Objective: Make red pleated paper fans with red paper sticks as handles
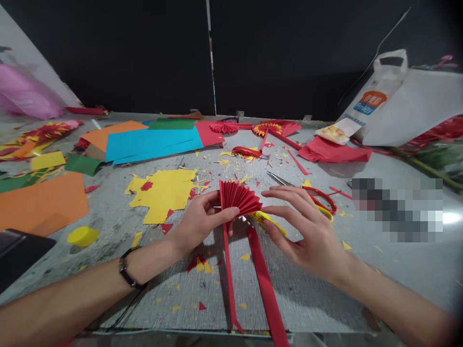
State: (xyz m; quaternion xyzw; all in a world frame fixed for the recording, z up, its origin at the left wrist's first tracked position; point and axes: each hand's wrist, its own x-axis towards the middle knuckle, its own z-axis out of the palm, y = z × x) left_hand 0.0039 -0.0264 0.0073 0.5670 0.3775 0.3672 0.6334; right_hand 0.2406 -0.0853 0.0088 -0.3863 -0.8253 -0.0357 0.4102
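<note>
My left hand [200,214] pinches a red pleated paper fan [240,196] at its lower left, thumb on the front. From the fan's left edge a narrow red paper strip [229,277] runs down toward the table's front edge. My right hand [314,231] has its fingers apart, with fingertips at the fan's right edge; whether they touch it I cannot tell. A wider red strip [265,284] lies between the hands and reaches past the table edge. Partly under my right hand lies a yellow printed object [269,222], its kind unclear. Scissors [320,196] with red handles lie just behind that hand.
Yellow paper [170,190] lies left of the fan among small scraps. Blue paper [155,143] and orange paper [43,205] are farther left, near a yellow roll [83,236]. More red-handled scissors [248,152] and finished fans [267,128] lie behind. A white bag [408,106] stands at the right.
</note>
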